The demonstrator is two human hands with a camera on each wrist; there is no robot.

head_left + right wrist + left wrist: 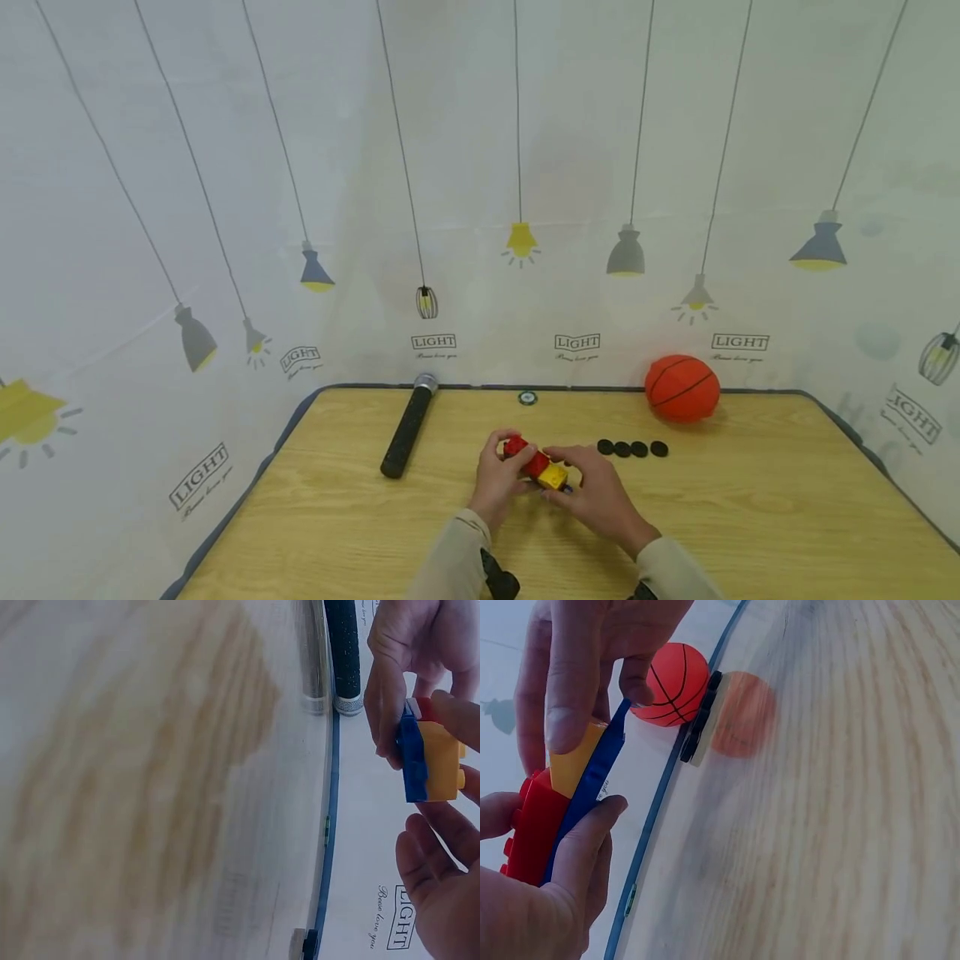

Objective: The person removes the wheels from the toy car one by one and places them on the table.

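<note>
A small build of toy bricks is held between both hands in the head view: red bricks (pixel 536 463) at one end and a yellow brick (pixel 553 477) at the other. A long blue piece (pixel 592 776) runs along its underside. My left hand (pixel 495 483) grips the red end, its thumb across the top and its fingers around the side. At the yellow end, my right hand (pixel 600 500) pinches the build. Its fingers lie on the yellow brick, and its thumb is at the blue piece's tip in the left wrist view.
On the wooden table (pixel 315 533), a black microphone (pixel 408 429) lies to the left. A round chip (pixel 528 398) lies near the back edge. Several black discs (pixel 622 449) form a row right of the hands, before a red basketball (pixel 682 389). A printed wall covering surrounds the table.
</note>
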